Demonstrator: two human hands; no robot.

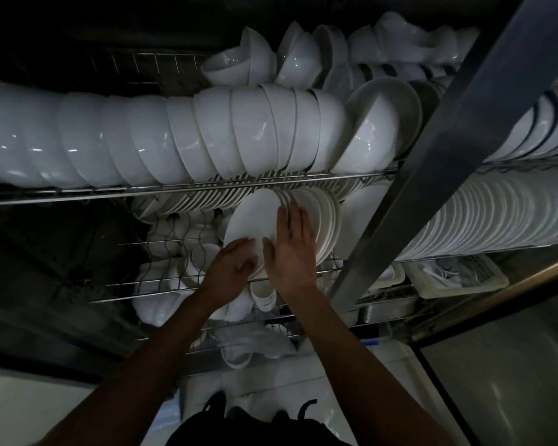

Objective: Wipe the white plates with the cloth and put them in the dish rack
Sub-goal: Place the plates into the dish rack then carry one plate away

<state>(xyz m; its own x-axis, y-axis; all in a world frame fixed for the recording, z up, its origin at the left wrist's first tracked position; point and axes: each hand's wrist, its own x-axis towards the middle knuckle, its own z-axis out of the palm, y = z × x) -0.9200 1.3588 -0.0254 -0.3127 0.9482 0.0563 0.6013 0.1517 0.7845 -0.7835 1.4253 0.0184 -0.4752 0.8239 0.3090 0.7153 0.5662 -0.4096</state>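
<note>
A: Hands first, two of them, both reaching into the middle shelf. Left hand (236, 262) has its fingers curled over the lower rim of one white plate (252, 220), gripping it. Right hand (292, 252) lies flat, fingers straight, pressed against the standing plates (319, 220) just right of it.

B: Count on those?

A: The held plate, plus roughly five or six upright behind the right hand; edges blur together, so no firm number. The held one stands on edge at the left end of that group, tilted, face toward the camera. Plain white, glossy, round, no pattern I can see.

B: Cloth?

A: A pale crumpled bundle (255, 344) on the lowest wire tier, below the forearms. Could be it; too dim to say.

B: Surroundings?

A: Dish rack (181, 188) is wire, at least three tiers. Small white bowls (161, 284) sit below and left of the hands. A grey metal post (432, 140) slants across the right side and cuts off the view. Right of it, a long row of plates on edge (484, 214), far too many to count, and a white plastic basket (458, 275) beneath.

B: Farthest back?

A: Top tier: a long line of nested white bowls (207, 133), a looser pile behind them.
</note>
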